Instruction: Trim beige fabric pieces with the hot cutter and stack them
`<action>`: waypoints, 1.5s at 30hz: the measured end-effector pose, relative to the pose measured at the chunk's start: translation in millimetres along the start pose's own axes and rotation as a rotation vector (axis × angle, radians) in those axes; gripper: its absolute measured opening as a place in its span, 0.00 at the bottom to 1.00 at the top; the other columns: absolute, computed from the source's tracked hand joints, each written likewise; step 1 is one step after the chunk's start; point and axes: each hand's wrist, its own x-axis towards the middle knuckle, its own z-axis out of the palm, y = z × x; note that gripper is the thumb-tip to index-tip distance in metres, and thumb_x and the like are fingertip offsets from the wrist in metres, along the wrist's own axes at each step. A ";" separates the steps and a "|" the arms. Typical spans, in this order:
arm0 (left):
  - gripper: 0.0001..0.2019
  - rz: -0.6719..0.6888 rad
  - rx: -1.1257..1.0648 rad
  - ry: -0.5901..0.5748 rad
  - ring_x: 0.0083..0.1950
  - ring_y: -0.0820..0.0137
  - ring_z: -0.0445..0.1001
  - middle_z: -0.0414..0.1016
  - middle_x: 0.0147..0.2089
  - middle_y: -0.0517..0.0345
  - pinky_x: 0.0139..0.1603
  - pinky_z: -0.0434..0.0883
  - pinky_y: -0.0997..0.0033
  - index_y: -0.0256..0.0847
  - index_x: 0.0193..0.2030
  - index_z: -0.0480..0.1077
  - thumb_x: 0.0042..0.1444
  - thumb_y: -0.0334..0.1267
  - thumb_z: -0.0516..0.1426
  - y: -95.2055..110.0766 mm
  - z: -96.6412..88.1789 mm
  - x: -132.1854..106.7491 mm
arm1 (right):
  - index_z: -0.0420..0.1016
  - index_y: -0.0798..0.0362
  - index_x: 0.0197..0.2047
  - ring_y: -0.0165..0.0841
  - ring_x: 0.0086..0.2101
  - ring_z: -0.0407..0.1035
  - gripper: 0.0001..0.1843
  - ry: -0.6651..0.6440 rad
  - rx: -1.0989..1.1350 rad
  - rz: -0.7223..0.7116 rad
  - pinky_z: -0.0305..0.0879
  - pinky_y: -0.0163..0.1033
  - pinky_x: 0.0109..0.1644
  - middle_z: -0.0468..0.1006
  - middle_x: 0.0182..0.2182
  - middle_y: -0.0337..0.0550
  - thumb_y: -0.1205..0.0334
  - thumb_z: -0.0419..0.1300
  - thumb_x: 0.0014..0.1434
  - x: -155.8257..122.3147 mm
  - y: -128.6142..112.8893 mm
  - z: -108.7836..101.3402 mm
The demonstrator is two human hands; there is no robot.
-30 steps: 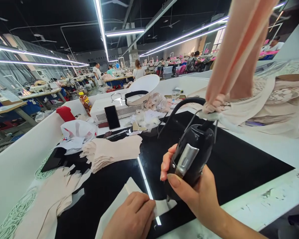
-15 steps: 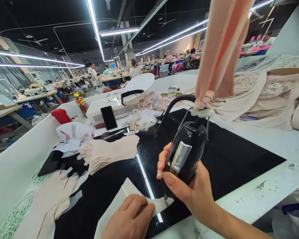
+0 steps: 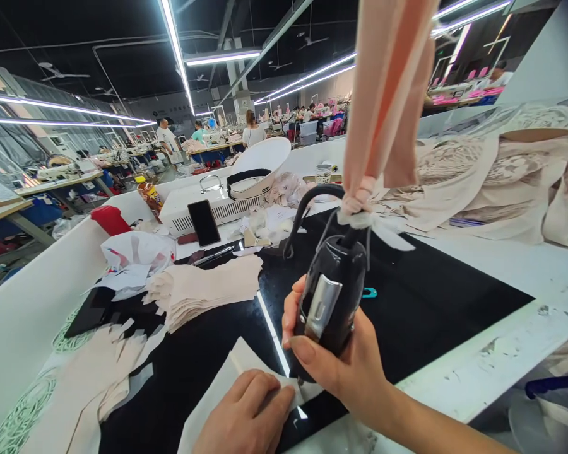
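Glossy black worktop (image 3: pixel 445 284) beneath, right fingers (image 3: pixel 290 313) wrapped around a black handheld tool (image 3: pixel 330 306), left fingers (image 3: pixel 260 381) bent over pale fabric (image 3: pixel 221 383), grip unclear, phone (image 3: pixel 203 224) beyond them, workshop strip lights (image 3: pixel 223 58) overhead

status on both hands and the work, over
Right hand gripping black corded hand tool; left hand resting on pale fabric piece; stacked cut pieces beyond, apart from both hands.

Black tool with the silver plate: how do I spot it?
Find the wide, glossy black board on the white table. Above it, a bare right hand grips the rounded black tool. Unlike the flat black phone, it carries a shiny silver plate.
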 end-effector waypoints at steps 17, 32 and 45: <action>0.14 -0.042 0.009 -0.024 0.45 0.65 0.83 0.79 0.45 0.48 0.48 0.83 0.71 0.36 0.56 0.74 0.76 0.27 0.47 0.8 -2.5 -4.8 | 0.66 0.45 0.36 0.30 0.23 0.63 0.16 0.089 -0.143 -0.024 0.66 0.36 0.25 0.68 0.24 0.32 0.61 0.71 0.54 7.5 1.2 8.1; 0.16 -0.102 0.039 -0.043 0.51 0.60 0.81 0.73 0.51 0.45 0.54 0.84 0.61 0.43 0.61 0.75 0.73 0.28 0.51 1.1 0.0 -10.3 | 0.65 0.46 0.38 0.30 0.24 0.66 0.15 0.083 -0.151 -0.012 0.65 0.36 0.27 0.68 0.25 0.31 0.60 0.70 0.56 9.0 11.3 12.5; 0.17 -0.151 -0.015 -0.061 0.58 0.58 0.78 0.71 0.58 0.43 0.58 0.82 0.61 0.46 0.62 0.75 0.72 0.29 0.55 0.8 3.1 -17.6 | 0.67 0.46 0.39 0.28 0.23 0.68 0.17 0.081 -0.095 -0.050 0.71 0.34 0.28 0.73 0.26 0.31 0.59 0.74 0.55 13.7 15.9 16.5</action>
